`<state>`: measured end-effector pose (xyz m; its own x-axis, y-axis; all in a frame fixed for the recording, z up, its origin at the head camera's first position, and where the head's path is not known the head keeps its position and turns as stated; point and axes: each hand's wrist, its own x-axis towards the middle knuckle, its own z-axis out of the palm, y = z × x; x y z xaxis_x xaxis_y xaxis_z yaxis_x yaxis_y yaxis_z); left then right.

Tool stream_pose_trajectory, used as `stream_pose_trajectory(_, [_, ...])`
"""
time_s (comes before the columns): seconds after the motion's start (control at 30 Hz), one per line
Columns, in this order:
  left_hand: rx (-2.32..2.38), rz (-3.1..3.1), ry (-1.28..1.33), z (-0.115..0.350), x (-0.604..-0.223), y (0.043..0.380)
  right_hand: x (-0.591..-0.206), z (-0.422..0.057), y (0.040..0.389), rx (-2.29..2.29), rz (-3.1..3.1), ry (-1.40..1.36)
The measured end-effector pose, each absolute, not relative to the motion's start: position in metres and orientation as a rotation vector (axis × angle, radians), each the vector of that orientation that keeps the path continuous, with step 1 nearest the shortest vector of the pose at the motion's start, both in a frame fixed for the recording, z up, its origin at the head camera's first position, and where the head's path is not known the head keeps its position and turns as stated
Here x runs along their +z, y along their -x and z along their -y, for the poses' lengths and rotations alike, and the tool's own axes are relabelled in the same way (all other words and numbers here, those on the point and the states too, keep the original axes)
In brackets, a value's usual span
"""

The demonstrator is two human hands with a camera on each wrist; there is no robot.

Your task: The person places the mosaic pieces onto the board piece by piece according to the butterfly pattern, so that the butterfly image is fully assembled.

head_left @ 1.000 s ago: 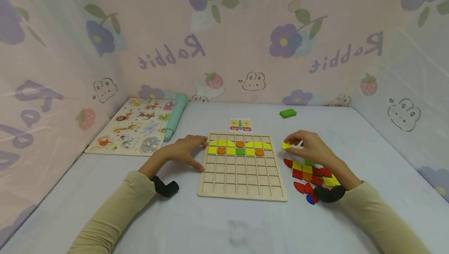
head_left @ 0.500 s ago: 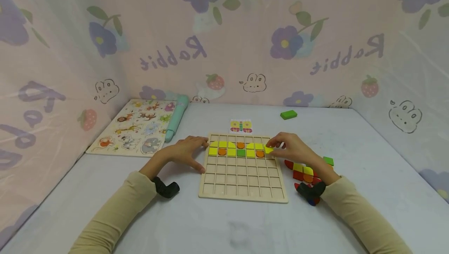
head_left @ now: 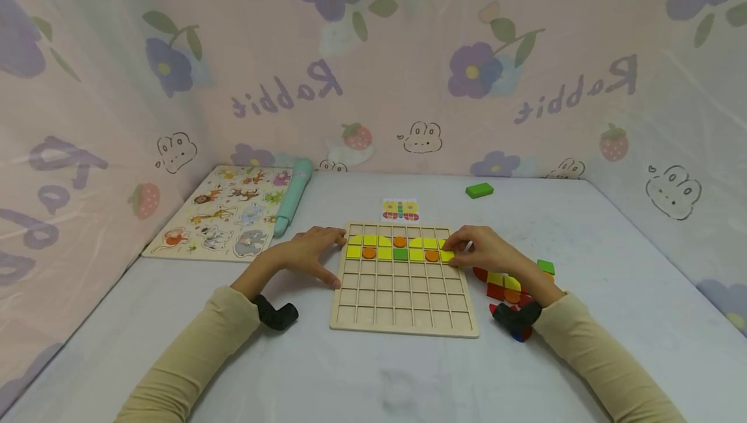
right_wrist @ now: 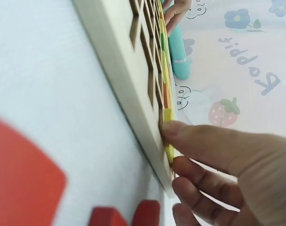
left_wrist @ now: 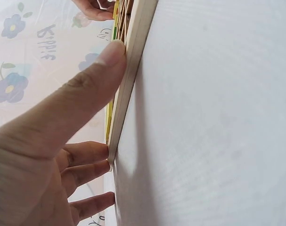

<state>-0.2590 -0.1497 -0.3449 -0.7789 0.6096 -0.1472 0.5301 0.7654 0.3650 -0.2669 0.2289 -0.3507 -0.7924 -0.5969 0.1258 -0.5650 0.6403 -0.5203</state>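
A wooden grid board (head_left: pixel 404 300) lies flat in the middle of the table. Yellow, orange and green tiles fill two of its upper rows. At the right end of the lower of these rows, my right hand (head_left: pixel 487 251) pinches a yellow tile (head_left: pixel 447 256) between thumb and fingers. The right wrist view shows the thumb against the board's rim, at the yellow tile (right_wrist: pixel 168 114). My left hand (head_left: pixel 306 254) rests at the board's left edge, thumb and fingers spread. In the left wrist view its thumb (left_wrist: pixel 98 70) and fingertips touch that edge.
Loose red, yellow, orange and green tiles (head_left: pixel 496 290) lie right of the board, partly under my right wrist. A butterfly pattern card (head_left: pixel 400 209) sits behind the board. A green block (head_left: pixel 479 190), an animal puzzle (head_left: pixel 224 212) and a teal microphone-like stick (head_left: pixel 294 196) stand farther back.
My right hand has moved left from beside the board, carrying the yellow tile, and lowered it into the grid's right column. My left hand has stayed at the board's edge.
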Motion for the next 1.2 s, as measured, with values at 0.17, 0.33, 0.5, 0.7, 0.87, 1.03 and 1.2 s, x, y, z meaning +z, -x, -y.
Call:
stream_pose_trajectory(0.17, [0.434, -2.71, -0.894, 0.15, -0.344, 0.258, -0.35, -0.23, 0.267, -0.851, -2.791, 0.984])
stream_pose_trajectory(0.33, [0.457, -2.706, -0.895, 0.15, -0.342, 0.256, -0.35, -0.229, 0.266, -0.856, -2.786, 0.963])
stream_pose_trajectory(0.5, [0.454, -2.702, -0.891, 0.15, -0.342, 0.256, -0.35, -0.228, 0.266, -0.856, -2.791, 0.965])
stream_pose_trajectory(0.7, [0.436, -2.706, -0.881, 0.15, -0.343, 0.258, -0.35, -0.227, 0.266, -0.862, -2.802, 0.974])
stream_pose_trajectory(0.87, [0.429, -2.705, -0.894, 0.15, -0.342, 0.258, -0.342, -0.232, 0.266, -0.83, -2.885, 0.933])
stream_pose_trajectory(1.03, [0.429, -2.704, -0.891, 0.149, -0.343, 0.259, -0.331, -0.245, 0.267, -0.778, -3.011, 0.894])
stream_pose_trajectory(1.2, [0.44, -2.703, -0.887, 0.15, -0.345, 0.259, -0.326, -0.262, 0.27, -0.667, -3.075, 0.811])
